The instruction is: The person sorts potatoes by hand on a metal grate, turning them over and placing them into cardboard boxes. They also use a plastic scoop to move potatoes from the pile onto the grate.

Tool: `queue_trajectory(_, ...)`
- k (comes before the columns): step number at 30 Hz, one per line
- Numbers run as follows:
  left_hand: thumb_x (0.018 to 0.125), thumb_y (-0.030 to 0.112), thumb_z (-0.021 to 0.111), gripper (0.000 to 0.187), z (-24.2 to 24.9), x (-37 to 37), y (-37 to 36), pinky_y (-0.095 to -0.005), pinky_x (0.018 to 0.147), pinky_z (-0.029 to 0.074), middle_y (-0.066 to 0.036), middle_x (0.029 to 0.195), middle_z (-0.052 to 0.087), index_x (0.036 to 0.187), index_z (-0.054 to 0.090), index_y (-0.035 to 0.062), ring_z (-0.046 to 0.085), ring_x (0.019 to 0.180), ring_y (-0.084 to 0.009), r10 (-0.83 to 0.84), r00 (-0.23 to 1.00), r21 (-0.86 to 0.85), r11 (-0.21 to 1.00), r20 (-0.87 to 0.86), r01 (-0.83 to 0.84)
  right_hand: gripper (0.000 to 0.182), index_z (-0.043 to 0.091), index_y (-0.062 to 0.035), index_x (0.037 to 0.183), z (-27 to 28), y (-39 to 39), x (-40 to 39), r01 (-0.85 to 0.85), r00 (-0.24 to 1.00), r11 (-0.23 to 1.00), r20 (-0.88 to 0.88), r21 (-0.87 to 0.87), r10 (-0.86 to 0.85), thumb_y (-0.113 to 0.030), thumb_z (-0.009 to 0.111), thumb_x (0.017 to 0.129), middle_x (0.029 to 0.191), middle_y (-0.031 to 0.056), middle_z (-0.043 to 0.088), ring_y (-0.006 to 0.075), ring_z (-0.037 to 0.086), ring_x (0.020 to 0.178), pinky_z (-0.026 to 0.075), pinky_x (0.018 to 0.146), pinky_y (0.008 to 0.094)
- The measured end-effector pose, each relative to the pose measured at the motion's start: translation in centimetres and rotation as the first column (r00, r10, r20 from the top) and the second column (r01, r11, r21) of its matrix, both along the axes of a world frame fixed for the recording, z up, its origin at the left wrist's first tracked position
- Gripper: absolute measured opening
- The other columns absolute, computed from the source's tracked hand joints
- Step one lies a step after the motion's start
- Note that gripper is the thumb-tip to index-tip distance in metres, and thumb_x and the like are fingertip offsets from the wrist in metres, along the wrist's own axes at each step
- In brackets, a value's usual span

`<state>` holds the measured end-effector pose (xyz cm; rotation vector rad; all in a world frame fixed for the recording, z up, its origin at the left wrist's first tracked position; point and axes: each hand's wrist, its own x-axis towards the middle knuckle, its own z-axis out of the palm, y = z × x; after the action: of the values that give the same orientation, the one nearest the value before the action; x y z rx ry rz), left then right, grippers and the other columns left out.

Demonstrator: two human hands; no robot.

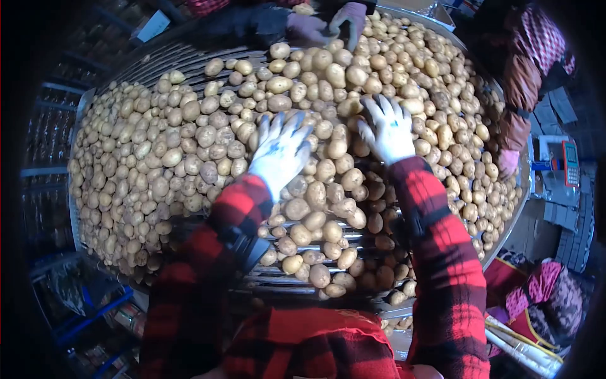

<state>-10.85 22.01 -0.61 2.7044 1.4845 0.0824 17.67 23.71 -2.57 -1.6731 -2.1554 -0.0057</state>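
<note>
Potatoes of mixed sizes cover most of a slatted sorting table. My left hand, in a white glove with grey-blue fingertips, lies palm down on potatoes left of the middle, fingers spread. To its right, my right hand, gloved the same way, rests on the heap with its fingers apart and pointing away from me. Neither hand is closed around a potato. Between my forearms, loose potatoes lie over the bars. A dark band with a boxy item is on my left sleeve.
Across the table, a co-worker's gloved hands are at the potatoes. Another co-worker's pink-gloved hand is at the right rim. A scale display with a keypad stands beyond it. Another person is at lower right.
</note>
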Motion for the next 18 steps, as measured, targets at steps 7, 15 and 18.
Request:
queue_trajectory(7, 0.103, 0.049, 0.058, 0.065, -2.5, 3.3, 1.7, -0.0704, 0.127, 0.013, -0.02, 0.171, 0.032, 0.161, 0.047, 0.0238, 0.018, 0.155, -0.0579, 0.1, 0.991, -0.045, 0.994, 0.083, -0.096, 0.069, 0.051, -0.0313, 0.155, -2.4, 1.4, -5.7, 0.244, 0.964, 0.961, 0.139, -0.129, -0.226, -0.047, 0.071, 0.091, 0.164, 0.015, 0.042, 0.0542, 0.037, 0.145, 0.032, 0.114, 0.0758)
queue_trajectory(15, 0.1, 0.041, 0.063, 0.039, 0.1, 4.6, -8.4, -0.0645, 0.122, 0.029, -0.007, 0.153, 0.056, 0.133, 0.072, 0.0226, 0.042, 0.141, -0.0498, -0.08, 0.96, -0.075, 0.992, 0.267, 0.103, 0.064, 0.053, -0.0191, 0.155, -2.8, -12.2, -3.2, 0.022, 0.995, 0.994, -0.094, -0.111, -0.033, -0.034, 0.067, 0.094, 0.159, 0.0168, 0.048, 0.0505, 0.044, 0.141, 0.028, 0.121, 0.0664)
queue_trajectory(18, 0.097, 0.046, 0.066, 0.041, 1.2, 6.7, -13.2, -0.0646, 0.122, 0.027, -0.006, 0.153, 0.057, 0.127, 0.075, 0.021, 0.038, 0.147, -0.0483, -0.117, 0.957, -0.055, 0.989, 0.266, 0.136, 0.065, 0.055, -0.0145, 0.152, -0.7, -17.9, -2.0, 0.085, 0.996, 0.985, 0.047, -0.151, -0.078, -0.027, 0.068, 0.09, 0.154, 0.0172, 0.053, 0.0471, 0.044, 0.142, 0.029, 0.122, 0.0632)
